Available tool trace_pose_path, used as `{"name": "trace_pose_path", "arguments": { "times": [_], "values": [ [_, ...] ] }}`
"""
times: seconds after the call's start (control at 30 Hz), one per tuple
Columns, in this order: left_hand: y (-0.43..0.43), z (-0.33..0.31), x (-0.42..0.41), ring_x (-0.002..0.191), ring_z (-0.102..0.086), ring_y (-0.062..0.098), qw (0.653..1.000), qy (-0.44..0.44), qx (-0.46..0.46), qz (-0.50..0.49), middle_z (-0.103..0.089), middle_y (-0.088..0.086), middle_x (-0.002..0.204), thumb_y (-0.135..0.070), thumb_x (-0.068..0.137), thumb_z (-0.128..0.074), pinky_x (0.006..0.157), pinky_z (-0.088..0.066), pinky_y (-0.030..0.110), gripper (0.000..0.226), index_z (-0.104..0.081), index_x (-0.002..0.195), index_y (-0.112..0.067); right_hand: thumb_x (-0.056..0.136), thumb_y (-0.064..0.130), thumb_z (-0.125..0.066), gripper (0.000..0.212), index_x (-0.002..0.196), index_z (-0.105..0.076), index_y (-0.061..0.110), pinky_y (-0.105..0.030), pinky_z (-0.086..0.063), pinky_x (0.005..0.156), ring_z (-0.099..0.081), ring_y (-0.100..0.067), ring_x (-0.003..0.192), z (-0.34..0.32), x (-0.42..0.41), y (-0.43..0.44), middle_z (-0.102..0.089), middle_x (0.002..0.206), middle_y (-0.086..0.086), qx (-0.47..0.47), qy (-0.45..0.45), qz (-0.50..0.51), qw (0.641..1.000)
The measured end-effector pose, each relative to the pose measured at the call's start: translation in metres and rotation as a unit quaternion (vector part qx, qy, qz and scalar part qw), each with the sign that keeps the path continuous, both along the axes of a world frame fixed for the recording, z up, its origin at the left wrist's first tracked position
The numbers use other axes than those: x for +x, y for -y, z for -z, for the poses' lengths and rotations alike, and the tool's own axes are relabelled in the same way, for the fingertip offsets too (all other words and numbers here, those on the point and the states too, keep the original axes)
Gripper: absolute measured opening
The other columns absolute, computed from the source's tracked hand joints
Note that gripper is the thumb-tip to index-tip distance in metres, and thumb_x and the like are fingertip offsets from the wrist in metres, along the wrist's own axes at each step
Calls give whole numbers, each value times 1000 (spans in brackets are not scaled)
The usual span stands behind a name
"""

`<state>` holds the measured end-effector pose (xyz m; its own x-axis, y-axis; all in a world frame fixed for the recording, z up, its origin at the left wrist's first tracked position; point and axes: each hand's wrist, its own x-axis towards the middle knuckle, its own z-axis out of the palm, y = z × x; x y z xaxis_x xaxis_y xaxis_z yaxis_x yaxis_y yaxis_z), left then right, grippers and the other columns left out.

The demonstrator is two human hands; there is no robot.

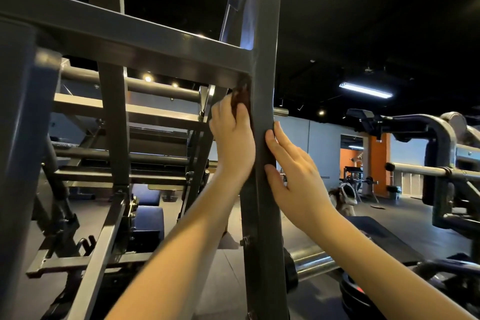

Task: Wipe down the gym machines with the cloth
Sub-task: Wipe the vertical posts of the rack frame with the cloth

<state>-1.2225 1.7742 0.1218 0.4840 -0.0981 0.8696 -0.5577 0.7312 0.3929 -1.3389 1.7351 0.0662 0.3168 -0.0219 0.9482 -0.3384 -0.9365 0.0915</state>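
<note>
Just under the crossbeam [130, 39] joint, my left hand [232, 143] grips the dark cloth [240, 96], pressing it against the left face of the machine's grey upright post [262, 60]. My right hand [293, 171] rests on the post's right edge, fingers relaxed, gripping nothing.

Dim gym, ceiling light [365, 90] glare, warped edges

A strip light [365, 89] glows on the black ceiling [363, 8] above pale walls [322, 143], orange pillar [379, 161] and dark floor [405, 218].
</note>
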Motion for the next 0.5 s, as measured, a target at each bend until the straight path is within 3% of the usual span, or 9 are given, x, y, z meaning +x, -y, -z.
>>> {"name": "trace_pose_path", "arguments": {
  "times": [0.07, 0.17, 0.27, 0.33, 0.4, 0.5],
  "values": [
    [1, -8, 0, 119, -48, 24, 1000, -15, -10, 16, -43, -8, 114, -28, 101, -41, 101, -45, 49, 10, -46, 108, -34, 91, 19, -48, 60, 148, -33, 13, -41, -36, 102, -52, -34, 123, -1, -1, -1, -41, 150, -8, 1, 0, 1, 1000],
    [-5, 39, -16, 114, -52, 20, 998, -3, -34, 43, -45, -21, 109, -51, 90, -40, 96, -49, 48, 13, -47, 100, -57, 91, 20, -47, 61, 149, -30, 16, -37, -31, 105, -49, -32, 128, 0, 0, 0, -39, 150, -4, 4, -5, 1, 1000],
    [-8, 61, -15, 115, -51, 18, 997, 52, -47, 24, -44, -33, 104, -52, 89, -40, 97, -48, 48, 15, -47, 101, -50, 91, 21, -45, 59, 149, -33, 14, -33, -29, 105, -48, -31, 129, 1, 1, -1, -33, 145, 10, 12, 2, -8, 1000],
    [-3, 30, -5, 119, -49, 21, 998, 39, -10, -40, -43, -22, 110, -40, 96, -40, 100, -46, 49, 9, -45, 96, -49, 91, 21, -45, 59, 148, -31, 17, -32, -28, 105, -46, -31, 131, 1, 1, -2, -27, 143, 12, 3, 1, -8, 1000],
    [-3, 5, 5, 121, -47, 22, 998, 29, 8, -48, -42, -9, 116, -29, 102, -41, 103, -43, 49, 19, -44, 95, -46, 92, 22, -46, 59, 148, -28, 20, -31, -25, 106, -45, -30, 132, 0, 0, -1, -28, 147, 10, 5, -5, -3, 1000],
    [2, 21, -4, 119, -50, 24, 1000, -5, -4, 18, -45, -5, 117, -45, 94, -44, 100, -46, 51, 12, -47, 96, -56, 92, 21, -47, 59, 148, -29, 19, -35, -28, 107, -45, -31, 132, -1, -1, 1, -36, 151, 0, -1, -5, -7, 1000]
  ]
}}
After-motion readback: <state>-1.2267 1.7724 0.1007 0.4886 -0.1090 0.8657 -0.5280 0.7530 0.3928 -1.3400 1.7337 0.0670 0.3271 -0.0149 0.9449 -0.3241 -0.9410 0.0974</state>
